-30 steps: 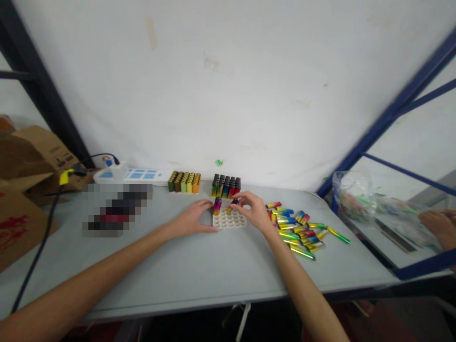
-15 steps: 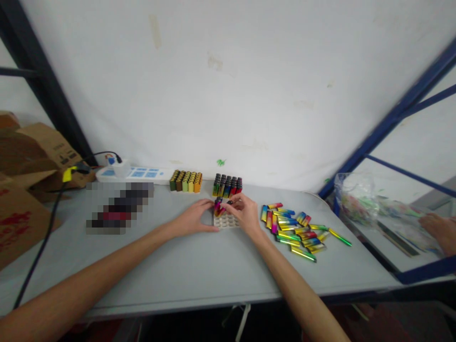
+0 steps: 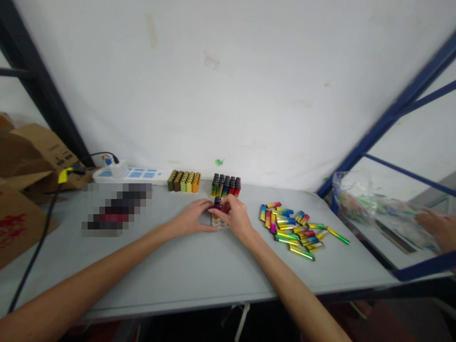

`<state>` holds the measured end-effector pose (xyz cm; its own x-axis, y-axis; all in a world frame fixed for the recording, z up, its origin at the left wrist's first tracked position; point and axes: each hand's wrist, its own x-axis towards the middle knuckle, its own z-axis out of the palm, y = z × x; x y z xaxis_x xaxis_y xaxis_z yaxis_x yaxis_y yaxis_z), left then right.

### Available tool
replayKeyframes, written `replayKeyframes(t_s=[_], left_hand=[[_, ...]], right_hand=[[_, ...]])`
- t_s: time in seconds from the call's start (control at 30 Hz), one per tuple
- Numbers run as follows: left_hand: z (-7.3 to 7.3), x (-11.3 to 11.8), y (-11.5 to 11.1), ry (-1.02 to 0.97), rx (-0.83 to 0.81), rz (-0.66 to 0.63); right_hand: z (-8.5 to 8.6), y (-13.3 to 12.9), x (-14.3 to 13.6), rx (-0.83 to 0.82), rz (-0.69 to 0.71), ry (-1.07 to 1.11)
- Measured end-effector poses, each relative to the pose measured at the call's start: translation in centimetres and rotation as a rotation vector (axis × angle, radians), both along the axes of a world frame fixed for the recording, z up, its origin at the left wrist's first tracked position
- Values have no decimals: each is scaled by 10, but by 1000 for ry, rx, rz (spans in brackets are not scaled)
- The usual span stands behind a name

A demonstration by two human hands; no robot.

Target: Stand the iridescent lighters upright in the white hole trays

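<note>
A small white tray with rows of holes [image 3: 221,223] lies on the table between my hands. My left hand [image 3: 193,218] curves round its left side, thumb at the front corner and fingers at the back, gripping it. My right hand [image 3: 238,217] is closed in a pinch over the tray, on a lighter mostly hidden by the fingers. Dark-topped pink lighters [image 3: 218,203] stand upright at the tray's back left, beside the right fingertips. To the right, several loose metallic-coloured lighters [image 3: 288,221] lie scattered.
Behind the tray stand a block of multicoloured lighters [image 3: 225,185] and a block of green-to-orange lighters [image 3: 184,181]. A power strip [image 3: 142,175], a black cable [image 3: 39,247] and cardboard boxes [image 3: 24,213] are at left. At far right, another person's hand [image 3: 436,228] shows beyond a blue frame [image 3: 384,126].
My right hand has moved slightly left over the tray, to the standing lighters, and covers more of the holes. My left hand keeps its place at the tray. The view has shifted slightly.
</note>
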<state>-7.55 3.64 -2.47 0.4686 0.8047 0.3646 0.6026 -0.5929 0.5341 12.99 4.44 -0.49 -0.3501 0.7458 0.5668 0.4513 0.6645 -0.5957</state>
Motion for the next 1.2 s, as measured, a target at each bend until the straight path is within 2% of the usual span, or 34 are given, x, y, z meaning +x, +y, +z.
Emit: replayKeyframes(t_s=[0.17,0.27,0.33,0.43,0.53,0.63,0.73,0.8,0.93,1.07,1.2], left_hand=[[0,-1,1,3,3,-8],[-1,-2,1,5,3,6],[-2,-2,1,15,-3,28],[-3,-2,1,33,-21,49],[-4,-3,1,33,-19,51],[-3,-2,1,32,-10,44],[-3,-2,0,30,-7,41],[-3,-2,0,26,-6,42],[-5,-3,1,34,-14,44],[-6,-3,1,43,-20,50],[-3,-3,0,50,-27,47]], right_hand=[[2,2,6,1,-7,-165],[6,9,21,-17,13,-207],[10,17,38,-13,-48,-235],[12,31,72,24,-309,-374],[8,40,112,-59,-644,-541],[2,45,147,-192,-788,-629],[-3,48,165,-289,-758,-667],[-4,50,165,-279,-714,-660],[-2,49,152,-205,-604,-671],[-3,47,138,-213,-547,-683],[-2,48,127,-201,-411,-660]])
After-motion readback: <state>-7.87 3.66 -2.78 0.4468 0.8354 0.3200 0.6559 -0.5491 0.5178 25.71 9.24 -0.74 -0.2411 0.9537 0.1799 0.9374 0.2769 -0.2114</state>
